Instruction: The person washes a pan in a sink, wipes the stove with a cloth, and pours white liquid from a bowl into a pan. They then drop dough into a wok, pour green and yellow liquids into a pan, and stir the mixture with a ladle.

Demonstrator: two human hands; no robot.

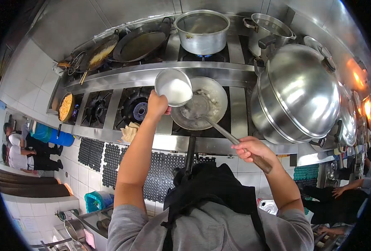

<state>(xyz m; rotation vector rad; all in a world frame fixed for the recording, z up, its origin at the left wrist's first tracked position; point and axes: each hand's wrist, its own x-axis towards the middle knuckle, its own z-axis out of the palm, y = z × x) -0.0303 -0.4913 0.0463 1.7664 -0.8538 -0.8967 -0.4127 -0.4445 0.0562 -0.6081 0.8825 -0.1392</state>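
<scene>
My left hand (157, 104) grips the rim of a metal bowl (162, 79) with white contents, tilted at the upper left edge of a wok (222, 100). My right hand (252, 149) is closed round the handle of a long ladle (225, 133), whose head rests down inside the wok. Cloudy liquid with pale bits lies in the wok. The wok's dark handle (191, 152) points toward my body. A folded beige cloth (129, 132) lies on the stove's front edge, left of the wok.
Behind the wok, a large pot (202, 42) stands over a blue flame. A big domed steamer (302, 92) takes up the right side. Dark pans (139, 46) line the back left; a small pan of yellow food (66, 107) sits far left. People stand at both sides.
</scene>
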